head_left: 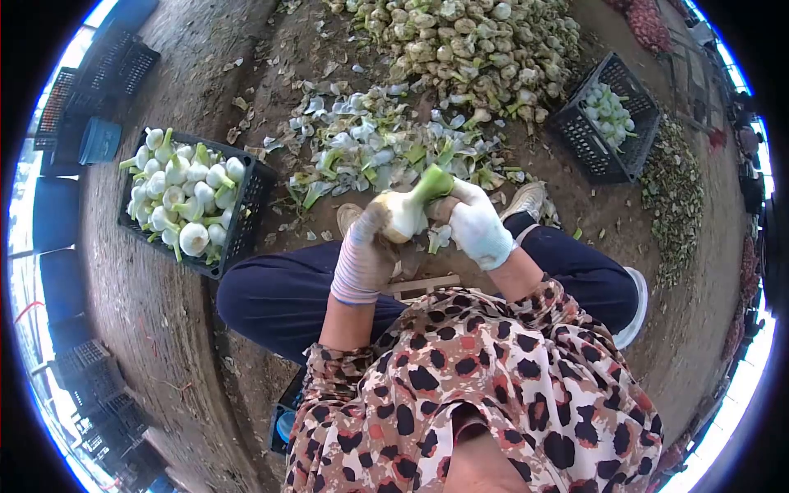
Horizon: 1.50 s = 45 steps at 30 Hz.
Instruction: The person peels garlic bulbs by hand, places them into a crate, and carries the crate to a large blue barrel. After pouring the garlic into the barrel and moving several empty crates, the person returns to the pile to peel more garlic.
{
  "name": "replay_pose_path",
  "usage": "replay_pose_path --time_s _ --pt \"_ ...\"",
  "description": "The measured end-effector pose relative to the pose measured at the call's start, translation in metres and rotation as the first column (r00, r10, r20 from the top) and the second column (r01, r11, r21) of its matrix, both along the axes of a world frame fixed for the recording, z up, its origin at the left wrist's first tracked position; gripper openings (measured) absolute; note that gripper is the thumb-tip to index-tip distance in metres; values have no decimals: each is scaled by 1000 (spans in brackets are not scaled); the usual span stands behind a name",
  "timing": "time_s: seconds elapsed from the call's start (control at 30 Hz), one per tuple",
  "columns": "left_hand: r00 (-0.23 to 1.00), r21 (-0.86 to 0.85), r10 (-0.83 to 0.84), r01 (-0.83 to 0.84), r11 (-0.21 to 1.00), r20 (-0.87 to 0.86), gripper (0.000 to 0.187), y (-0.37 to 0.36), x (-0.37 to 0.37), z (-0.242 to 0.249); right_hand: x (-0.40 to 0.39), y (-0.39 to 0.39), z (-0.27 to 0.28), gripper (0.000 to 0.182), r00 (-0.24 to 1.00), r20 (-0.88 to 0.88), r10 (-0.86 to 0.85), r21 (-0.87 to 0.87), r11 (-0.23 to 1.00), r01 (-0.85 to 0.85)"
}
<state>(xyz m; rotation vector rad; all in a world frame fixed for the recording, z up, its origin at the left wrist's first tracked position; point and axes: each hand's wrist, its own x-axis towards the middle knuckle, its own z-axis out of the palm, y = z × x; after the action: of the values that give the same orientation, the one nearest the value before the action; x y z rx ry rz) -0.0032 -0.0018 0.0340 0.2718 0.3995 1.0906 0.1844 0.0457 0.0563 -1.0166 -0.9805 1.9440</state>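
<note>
A fresh garlic bulb [405, 217] with a thick green stem is held up between my two gloved hands, above the ground in front of my lap. My left hand [364, 256], in a striped, soiled glove, grips the round bulb from the left. On the other side my right hand [475, 227], in a white glove, has its fingers closed by the stem. Below and beyond them, peeled skins and cut green pieces [374, 144] litter the ground. Some fingertips are hidden behind the bulb.
At left a black crate [246, 218] is heaped with clean white bulbs. Another black crate [604, 168] at right holds smaller white ones. A big pile of unpeeled bulbs [460, 49] lies ahead. A blue bucket [100, 141] and stacked crates [99, 70] stand far left.
</note>
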Motion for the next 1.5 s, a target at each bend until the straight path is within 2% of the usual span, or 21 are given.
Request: replay_pose_path --time_s 0.13,0.2,0.23,0.27,0.37,0.47,0.5,0.53,0.6,0.63,0.67,0.7,0.77,0.8,0.93,1.03,1.2,1.37,1.4,1.43,1.5 --pt "931 -113 138 -186 976 -337 62 -4 16 20 3 -6 2 23 990 129 -63 88 995 51" --pt "680 194 315 -251 948 -662 63 -7 27 15 2 -8 -2 22 936 300 -183 584 812 -28" --pt "662 160 264 -216 963 -702 70 -11 27 20 -1 -9 -5 22 924 300 -235 699 713 -46" --pt "663 158 263 -215 964 -701 70 -13 25 20 1 -10 -4 22 924 302 -236 698 714 -46" --pt "861 157 238 -187 970 -449 83 -17 21 18 2 -4 6 28 974 205 -99 149 986 69" --pt "889 200 209 -137 970 -407 88 -22 23 28 3 14 -28 16 826 504 -251 271 955 124" --pt "887 235 253 -171 957 -386 91 -24 25 28 24 26 -70 16 604 734 -312 547 798 -252" --pt "887 241 257 -173 955 -384 91 -22 24 29 36 30 -79 31 385 899 -211 414 700 -582" --pt "782 254 239 -106 961 -576 92 -21 18 27 41 17 -85 48 286 871 -399 485 609 -627" --pt "787 264 272 -145 954 -554 84 -22 18 25 41 13 -77 48 285 874 -394 480 608 -632" --pt "787 259 275 -151 954 -552 84 -19 19 19 40 11 -55 54 838 546 12 449 840 -304" --pt "621 394 369 -103 913 -692 79 -16 18 11 39 7 -29 60 973 -190 133 111 987 -113" --pt "190 618 593 120 777 -783 65 -9 19 11 29 -3 12 57 974 -12 228 59 972 -226" --pt "98 582 574 179 793 -813 63 -9 19 21 21 -5 15 57 977 80 199 78 976 -206" --pt "309 391 358 49 919 -881 51 -16 13 14 18 -10 8 64 941 307 140 244 945 -220" --pt "-81 463 497 257 848 -864 33 -18 10 8 9 -12 10 67 850 526 0 567 745 -351" --pt "-280 467 548 310 829 -788 37 -20 5 16 -14 -27 20 60 753 602 -265 735 552 -393" --pt "-337 432 510 280 857 -792 32 -12 1 12 -12 -28 19 52 769 600 -220 709 591 -384" --pt "-345 441 518 279 853 -783 32 -12 0 13 -10 -27 14 52 774 592 -224 719 581 -382" --pt "-38 383 384 25 923 -923 29 -13 -1 14 -8 -27 6 49 852 506 -134 694 650 -310" --pt "525 153 276 -266 952 -805 27 -14 1 16 0 -27 -4 53 965 254 64 535 822 -195"
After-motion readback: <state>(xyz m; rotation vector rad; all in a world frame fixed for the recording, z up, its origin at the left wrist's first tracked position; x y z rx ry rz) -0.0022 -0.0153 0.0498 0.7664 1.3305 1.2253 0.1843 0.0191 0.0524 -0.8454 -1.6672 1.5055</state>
